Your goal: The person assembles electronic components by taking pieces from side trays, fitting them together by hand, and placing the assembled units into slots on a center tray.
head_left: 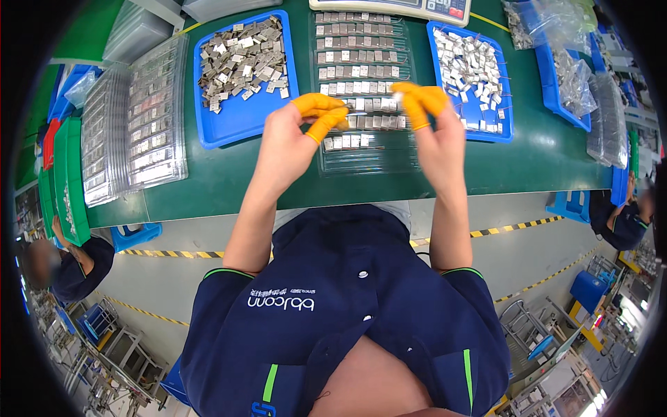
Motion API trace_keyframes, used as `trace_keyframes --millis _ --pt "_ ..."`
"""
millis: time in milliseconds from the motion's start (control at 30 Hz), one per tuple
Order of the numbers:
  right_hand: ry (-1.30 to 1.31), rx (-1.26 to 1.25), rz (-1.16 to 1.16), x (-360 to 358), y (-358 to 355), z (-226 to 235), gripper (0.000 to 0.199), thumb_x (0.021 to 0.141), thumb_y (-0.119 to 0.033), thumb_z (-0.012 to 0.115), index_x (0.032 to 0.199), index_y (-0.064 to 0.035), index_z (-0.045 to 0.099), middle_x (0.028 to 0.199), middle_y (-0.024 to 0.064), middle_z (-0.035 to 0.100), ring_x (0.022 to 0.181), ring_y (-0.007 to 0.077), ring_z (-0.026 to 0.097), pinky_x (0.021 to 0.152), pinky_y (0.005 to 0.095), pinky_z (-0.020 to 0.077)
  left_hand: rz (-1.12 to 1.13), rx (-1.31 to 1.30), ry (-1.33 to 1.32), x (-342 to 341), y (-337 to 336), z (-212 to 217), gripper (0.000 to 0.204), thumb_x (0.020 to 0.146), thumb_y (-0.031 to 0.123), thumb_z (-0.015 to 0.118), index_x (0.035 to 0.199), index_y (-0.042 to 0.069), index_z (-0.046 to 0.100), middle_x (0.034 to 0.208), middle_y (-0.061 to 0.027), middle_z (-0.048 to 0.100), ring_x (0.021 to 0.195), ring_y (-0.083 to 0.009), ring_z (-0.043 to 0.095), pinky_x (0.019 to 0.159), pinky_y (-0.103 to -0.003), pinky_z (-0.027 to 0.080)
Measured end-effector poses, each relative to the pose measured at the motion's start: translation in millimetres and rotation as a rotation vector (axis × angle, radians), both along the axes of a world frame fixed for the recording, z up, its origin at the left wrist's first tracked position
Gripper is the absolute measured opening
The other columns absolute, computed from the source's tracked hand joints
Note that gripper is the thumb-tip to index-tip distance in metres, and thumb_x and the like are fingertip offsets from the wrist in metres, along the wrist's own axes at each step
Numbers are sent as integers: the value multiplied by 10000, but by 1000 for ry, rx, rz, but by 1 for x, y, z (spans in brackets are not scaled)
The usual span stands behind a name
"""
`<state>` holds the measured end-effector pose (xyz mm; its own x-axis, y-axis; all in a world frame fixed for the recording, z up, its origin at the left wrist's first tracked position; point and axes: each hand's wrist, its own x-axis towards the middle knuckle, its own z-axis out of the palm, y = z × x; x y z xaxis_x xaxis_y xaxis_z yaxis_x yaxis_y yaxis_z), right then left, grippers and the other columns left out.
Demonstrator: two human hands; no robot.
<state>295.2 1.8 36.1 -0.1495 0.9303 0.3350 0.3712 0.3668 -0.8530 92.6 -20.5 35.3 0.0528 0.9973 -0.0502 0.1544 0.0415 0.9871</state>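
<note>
My left hand (295, 132), with yellow finger cots, is pinched closed over the left side of a clear plastic tray (337, 163). Whatever its fingertips hold is too small to make out. Over the tray's right side my right hand (438, 125), also in yellow finger cots, pinches a small white part (398, 98), blurred by motion. Rows of small metal-and-white connectors (358, 88) fill the tray, the nearest row only partly. To the left, a blue bin (233, 128) holds loose metal pieces (246, 59). A second blue bin (479, 115) on the right holds white pieces with thin leads (469, 62).
Stacked clear trays (156, 115) stand at the left beside a green bin (73, 174). A scale (424, 8) sits at the back. Another blue bin (556, 104) with plastic bags is at the right. Co-workers sit at both sides. The green table's front edge (514, 193) runs before me.
</note>
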Motion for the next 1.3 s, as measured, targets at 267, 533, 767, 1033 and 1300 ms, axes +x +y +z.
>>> trace_keyframes --millis 267,533,767,1033,1300 --pt "-140 -9 46 -22 -11 6 161 766 17 609 917 -19 647 876 84 631 876 215 575 785 275 442 -91 -33 51 3 -3 4 164 823 14 589 975 -47 595 910 -78 635 820 -135 601 791 -249 465" --pt "-217 91 22 -21 -9 12 208 700 20 668 902 -32 656 844 78 633 836 230 580 742 291 451 -84 -37 45 0 -4 0 162 805 31 595 953 -29 623 867 -112 665 797 -191 642 744 -284 484" --pt "-133 134 20 -23 -10 3 236 656 14 693 881 -50 661 828 91 627 817 271 577 751 332 461 -108 5 128 0 -5 3 160 815 6 590 969 -35 610 887 -72 648 796 -132 610 758 -248 472" --pt "129 -29 -85 -30 -22 -4 164 709 39 676 865 -8 653 847 72 653 868 172 608 808 287 463 24 -37 -170 8 -13 -10 172 787 10 620 957 -3 645 889 -64 666 801 -122 611 757 -253 475" --pt "342 -363 -9 -29 -24 -11 150 724 32 679 870 22 651 894 66 641 836 138 601 794 273 465 27 -34 -92 5 -16 -9 173 794 16 619 964 -7 646 874 -62 664 791 -116 606 756 -247 474"
